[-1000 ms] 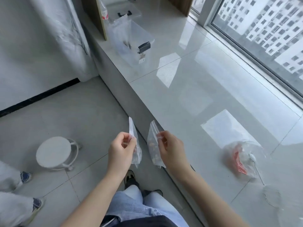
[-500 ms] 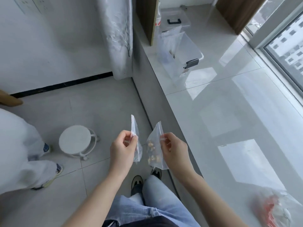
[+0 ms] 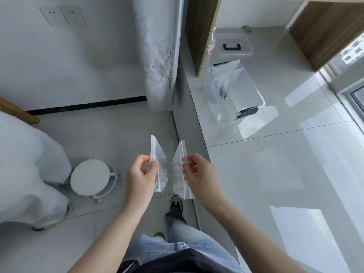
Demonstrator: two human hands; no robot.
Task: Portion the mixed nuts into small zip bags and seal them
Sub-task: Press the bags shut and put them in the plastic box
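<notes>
Each hand pinches its own small zip bag by the top strip: the left hand (image 3: 140,175) holds the left bag (image 3: 158,164), the right hand (image 3: 199,173) the right bag (image 3: 180,170), close together but apart. Both bags stand with long axes running away from the body, and nuts show faintly inside. Whether either zip is pressed closed is unclear; the clear bin (image 3: 236,95), far ahead of the right hand, likely receives them.

A glossy grey tiled ledge (image 3: 256,174) fills the frame's right. At upper right, a clear storage bin (image 3: 236,95) rests on it. A clear lid (image 3: 233,44) lies behind the bin.
</notes>
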